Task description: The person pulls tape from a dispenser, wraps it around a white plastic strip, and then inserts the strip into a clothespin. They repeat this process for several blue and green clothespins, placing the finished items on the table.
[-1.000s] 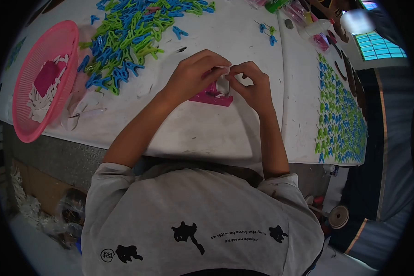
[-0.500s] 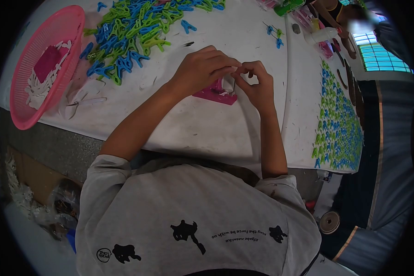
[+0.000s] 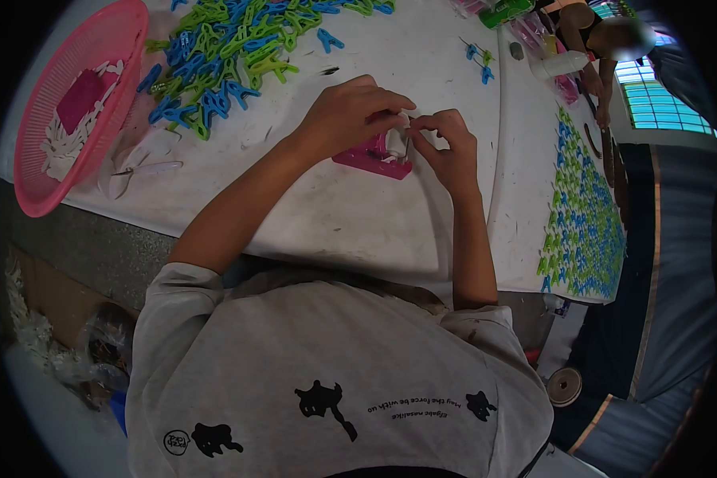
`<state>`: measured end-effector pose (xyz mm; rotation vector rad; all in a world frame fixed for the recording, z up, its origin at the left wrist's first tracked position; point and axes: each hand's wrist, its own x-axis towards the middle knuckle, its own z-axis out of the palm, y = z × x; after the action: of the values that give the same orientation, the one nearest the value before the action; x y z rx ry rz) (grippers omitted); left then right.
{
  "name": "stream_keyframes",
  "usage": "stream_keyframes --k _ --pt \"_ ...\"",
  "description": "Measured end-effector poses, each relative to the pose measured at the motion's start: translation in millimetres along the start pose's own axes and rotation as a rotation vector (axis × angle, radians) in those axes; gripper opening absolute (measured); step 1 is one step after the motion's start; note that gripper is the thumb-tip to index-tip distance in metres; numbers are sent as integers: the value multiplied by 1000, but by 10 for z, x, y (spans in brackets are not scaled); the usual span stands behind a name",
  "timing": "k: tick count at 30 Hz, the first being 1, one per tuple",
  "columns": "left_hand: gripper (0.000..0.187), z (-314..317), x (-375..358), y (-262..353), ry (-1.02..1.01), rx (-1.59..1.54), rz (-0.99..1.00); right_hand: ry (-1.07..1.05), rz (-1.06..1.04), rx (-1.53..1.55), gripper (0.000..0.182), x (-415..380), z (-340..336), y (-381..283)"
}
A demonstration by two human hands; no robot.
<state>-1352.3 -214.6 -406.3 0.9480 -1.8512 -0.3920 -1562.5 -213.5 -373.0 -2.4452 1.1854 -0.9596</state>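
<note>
Two hands: left hand [image 3: 349, 111] and right hand [image 3: 446, 147], fingertips meeting mid-worktop [image 3: 358, 215].
Grip: both pinching a small white piece [image 3: 396, 142], mostly hidden.
Pink block [image 3: 366, 157]: beneath, half covered.
Far edge: clip pile [image 3: 239, 40], cut off.

Pink basket [image 3: 36, 195] at upper left of frame, white pieces [image 3: 64, 151] and pink block [image 3: 78, 101] inside. Heap of blue and green clips [image 3: 231, 40] at top centre on white table [image 3: 358, 223]. Rows of clips [image 3: 585, 207] laid flat at right. White bottle [image 3: 562, 62] at upper right. Window [image 3: 653, 99] beyond.
</note>
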Motion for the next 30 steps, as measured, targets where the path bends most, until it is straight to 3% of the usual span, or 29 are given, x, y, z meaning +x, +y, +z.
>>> stream_keyframes --k 23,30 --pt "14 53 -33 -65 -192 93 -22 -113 -78 -174 22 -84 -90 72" --pt "13 78 -18 -9 -272 116 -142 -139 -79 -131 27 -9 -235 45"
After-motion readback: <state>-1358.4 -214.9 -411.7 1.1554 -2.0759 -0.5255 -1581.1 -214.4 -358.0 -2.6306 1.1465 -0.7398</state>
